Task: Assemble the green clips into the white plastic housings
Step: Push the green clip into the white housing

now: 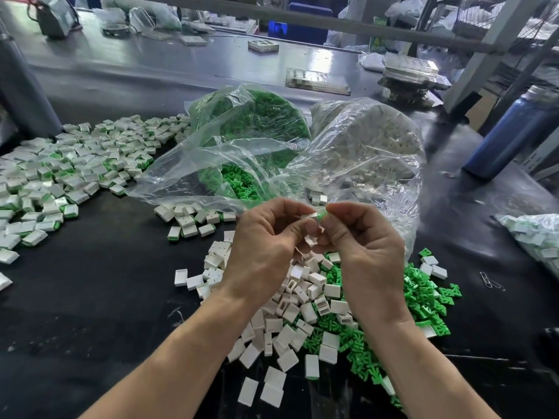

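Both hands meet above the black table. My left hand (266, 240) pinches a white plastic housing (311, 217) at its fingertips. My right hand (360, 237) pinches a green clip (323, 213) pressed against the housing's right end. Another white piece seems tucked between the palms lower down, mostly hidden. Below the hands lies a loose pile of white housings (296, 313), with a heap of green clips (423, 294) to its right.
A spread of assembled white-and-green pieces (60, 176) covers the left of the table. Behind the hands stand an open clear bag of green clips (248, 128) and a bag of white housings (378, 140). A blue bottle (511, 134) stands right; another filled bag (535, 234) lies far right.
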Available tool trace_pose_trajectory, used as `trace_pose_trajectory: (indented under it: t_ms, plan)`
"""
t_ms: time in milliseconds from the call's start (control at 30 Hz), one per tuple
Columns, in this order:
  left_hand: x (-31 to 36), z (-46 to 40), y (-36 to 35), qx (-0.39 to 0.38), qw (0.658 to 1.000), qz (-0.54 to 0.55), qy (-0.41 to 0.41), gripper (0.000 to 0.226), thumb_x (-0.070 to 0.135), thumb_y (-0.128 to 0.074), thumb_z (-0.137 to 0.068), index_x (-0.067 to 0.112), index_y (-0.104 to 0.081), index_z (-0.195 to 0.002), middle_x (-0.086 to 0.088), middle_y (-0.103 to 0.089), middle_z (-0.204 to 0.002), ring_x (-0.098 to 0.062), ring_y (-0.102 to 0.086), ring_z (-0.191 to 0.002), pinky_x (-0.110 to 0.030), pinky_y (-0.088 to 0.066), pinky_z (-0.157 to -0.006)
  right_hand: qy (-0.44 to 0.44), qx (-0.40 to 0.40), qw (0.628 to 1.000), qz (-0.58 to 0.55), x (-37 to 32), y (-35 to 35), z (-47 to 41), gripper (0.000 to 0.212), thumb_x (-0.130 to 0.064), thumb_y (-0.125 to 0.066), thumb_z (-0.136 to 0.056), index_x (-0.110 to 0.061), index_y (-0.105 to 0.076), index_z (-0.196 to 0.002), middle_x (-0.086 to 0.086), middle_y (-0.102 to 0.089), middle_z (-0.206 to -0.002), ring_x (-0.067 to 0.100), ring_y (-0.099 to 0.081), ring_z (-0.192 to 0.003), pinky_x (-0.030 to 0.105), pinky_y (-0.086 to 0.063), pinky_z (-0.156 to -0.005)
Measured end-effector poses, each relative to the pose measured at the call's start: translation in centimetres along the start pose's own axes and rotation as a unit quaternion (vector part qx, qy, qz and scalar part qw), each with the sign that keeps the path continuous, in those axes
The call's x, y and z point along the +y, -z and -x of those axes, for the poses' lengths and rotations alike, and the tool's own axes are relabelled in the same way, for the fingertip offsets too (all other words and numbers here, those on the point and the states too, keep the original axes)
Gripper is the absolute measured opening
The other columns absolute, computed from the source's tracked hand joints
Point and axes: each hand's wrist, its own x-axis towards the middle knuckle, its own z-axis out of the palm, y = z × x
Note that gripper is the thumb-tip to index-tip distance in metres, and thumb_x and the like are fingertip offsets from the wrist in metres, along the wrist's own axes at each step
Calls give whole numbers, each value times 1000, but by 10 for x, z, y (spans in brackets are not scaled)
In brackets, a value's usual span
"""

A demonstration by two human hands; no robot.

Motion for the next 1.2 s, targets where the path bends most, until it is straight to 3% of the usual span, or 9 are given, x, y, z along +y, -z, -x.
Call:
trace_pose_trajectory:
  t_ms: [400, 667, 833, 933, 1067, 1200]
  plan:
    - [-1, 1, 5, 0, 1000, -18, 3, 4, 12, -75, -91, 15, -76, -94, 1, -76, -83, -10, -67, -70, -23, -57, -62, -64, -56, 995, 48, -2, 9, -5, 10, -4, -70, -96, -10, -75, -102, 8, -79, -87, 23, -77, -76, 31, -64, -69]
    - [0, -1, 9, 3, 996, -90, -24, 16, -1, -75, -90, 14, -79, -91, -2, -77, -78, -17, -69, -64, -24, -59, -60, -4, -83, 974, 212, -8, 12, 0, 13, -5, -71, -97, -18, -73, -99, 2, -76, -83, 17, -76, -73, 39, -65, -68]
    - [2, -2, 13, -11, 991, -128, -38, 19, -4, -75, -89, 14, -80, -93, 0, -76, -77, -25, -70, -65, -31, -62, -60, 33, -85, 957, 275, -12, 10, 3, 13, -3, -73, -94, -15, -74, -100, -3, -74, -80, 14, -73, -71, 40, -63, -66]
    - [4, -1, 14, -13, 990, -136, -39, 20, -5, -75, -89, 14, -80, -92, 3, -76, -75, -18, -69, -62, -25, -59, -59, 40, -84, 955, 281, -13, 8, 4, 12, -2, -74, -94, -12, -74, -100, -3, -73, -79, 14, -73, -71, 42, -63, -66]
    - [5, -1, 13, -17, 990, -139, -35, 18, -3, -78, -87, 14, -80, -90, 3, -76, -74, -15, -69, -61, -28, -60, -60, 47, -80, 950, 298, -12, 8, 4, 10, -3, -74, -93, -12, -75, -98, -4, -73, -79, 12, -73, -70, 41, -63, -64]
    - [3, -1, 13, -13, 994, -106, -15, 17, -5, -76, -88, 11, -80, -91, 0, -77, -74, -13, -70, -62, -23, -57, -59, 4, -70, 969, 238, -9, 8, 3, 15, -2, -73, -94, -16, -75, -96, -1, -76, -77, 16, -75, -68, 36, -64, -64]
